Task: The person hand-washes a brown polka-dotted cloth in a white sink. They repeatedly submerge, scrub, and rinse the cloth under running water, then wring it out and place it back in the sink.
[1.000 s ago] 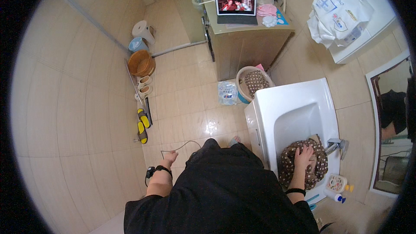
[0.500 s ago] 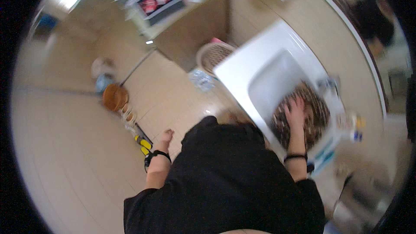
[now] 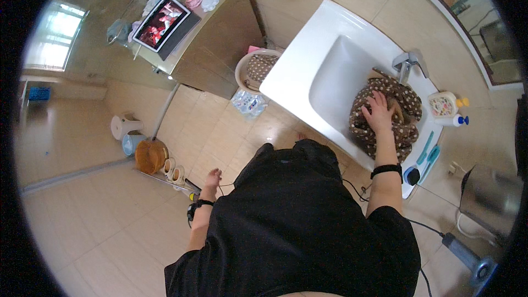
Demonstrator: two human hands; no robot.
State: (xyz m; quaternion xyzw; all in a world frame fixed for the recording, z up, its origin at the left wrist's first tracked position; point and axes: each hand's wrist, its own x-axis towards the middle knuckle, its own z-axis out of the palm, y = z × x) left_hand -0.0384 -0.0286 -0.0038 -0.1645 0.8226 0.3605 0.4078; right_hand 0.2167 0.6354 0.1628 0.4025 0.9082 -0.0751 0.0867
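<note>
A brown cloth with pale polka dots (image 3: 407,91) lies bunched in the white washbasin (image 3: 291,71), below the chrome tap (image 3: 406,65). My right hand (image 3: 379,114) rests on top of the cloth with its fingers spread, pressing against it rather than gripping. Off to the left, away from the basin, my left hand (image 3: 213,177) hangs above the tiled floor. Its fingers are loosely curled together, and nothing shows in them. Dark bands circle both wrists.
On the basin's right rim stand pump bottles (image 3: 443,104), a teal brush (image 3: 432,157) and a dark round-lidded jar (image 3: 411,175). A tub (image 3: 241,71) holding dotted cloth sits beside the cabinet (image 3: 220,38), which bears a tablet (image 3: 161,23). An orange-brown bucket (image 3: 151,157) is at left.
The view has shifted and become sharper. My right hand remains on the cloth in the basin, fingers spread. My left hand still hangs at the left.
</note>
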